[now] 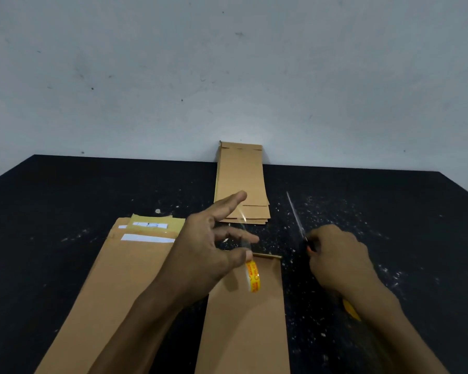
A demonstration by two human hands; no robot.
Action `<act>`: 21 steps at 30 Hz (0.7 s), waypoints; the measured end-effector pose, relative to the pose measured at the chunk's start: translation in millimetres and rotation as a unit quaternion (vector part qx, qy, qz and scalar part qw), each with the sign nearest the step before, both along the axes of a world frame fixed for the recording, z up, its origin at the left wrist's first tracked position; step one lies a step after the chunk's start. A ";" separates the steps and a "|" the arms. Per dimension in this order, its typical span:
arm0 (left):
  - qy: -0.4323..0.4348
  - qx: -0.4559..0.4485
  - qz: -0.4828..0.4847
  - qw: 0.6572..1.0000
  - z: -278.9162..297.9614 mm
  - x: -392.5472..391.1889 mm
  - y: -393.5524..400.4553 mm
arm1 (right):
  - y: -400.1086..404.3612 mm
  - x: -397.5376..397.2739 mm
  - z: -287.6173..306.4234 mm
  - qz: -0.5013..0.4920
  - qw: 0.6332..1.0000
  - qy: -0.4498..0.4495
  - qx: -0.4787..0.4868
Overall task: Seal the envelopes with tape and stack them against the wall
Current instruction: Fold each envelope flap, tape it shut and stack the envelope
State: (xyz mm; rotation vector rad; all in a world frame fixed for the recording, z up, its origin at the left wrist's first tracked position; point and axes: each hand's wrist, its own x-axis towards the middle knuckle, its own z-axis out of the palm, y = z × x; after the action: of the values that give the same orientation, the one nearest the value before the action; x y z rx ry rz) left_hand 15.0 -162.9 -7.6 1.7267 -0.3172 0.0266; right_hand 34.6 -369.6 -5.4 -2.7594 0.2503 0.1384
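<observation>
Black speckled table (65, 190), brown envelope (243, 319), left hand (206, 247) pinching clear tape strip (243, 228), right hand (335, 260) gripping scissors (295, 211)

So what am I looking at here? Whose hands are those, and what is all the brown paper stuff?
There is no machine here, just a person. A camera worn on their head looks down, so you see their own two hands as they see them.

The left hand pulls a clear strip from a small roll of tape with a yellow and red label. The right hand grips scissors, whose blades point away toward the wall.

On the black table lie brown paper envelopes. One envelope lies right under the tape. A pile of envelopes sits to the left. Another stack leans against the wall.
</observation>
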 end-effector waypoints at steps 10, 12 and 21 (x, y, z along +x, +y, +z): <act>-0.041 -0.052 0.022 0.998 28.1 5.5 34.4 | 4.9 -20.8 19.6 0.131 0.845 -0.020 0.519; -0.045 -0.047 0.032 0.997 38.2 9.5 47.7 | 4.7 -19.9 19.0 0.161 0.849 0.010 0.502; 0.010 0.085 -0.081 0.993 57.1 12.1 70.9 | 4.6 -18.3 14.3 0.246 0.836 0.129 0.474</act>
State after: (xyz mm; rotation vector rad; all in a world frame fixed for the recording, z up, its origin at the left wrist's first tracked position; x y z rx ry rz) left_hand 27.1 -92.0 49.4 1.8630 -0.4536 -0.1395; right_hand 16.3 -365.0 8.9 -1.7347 -0.3873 0.5900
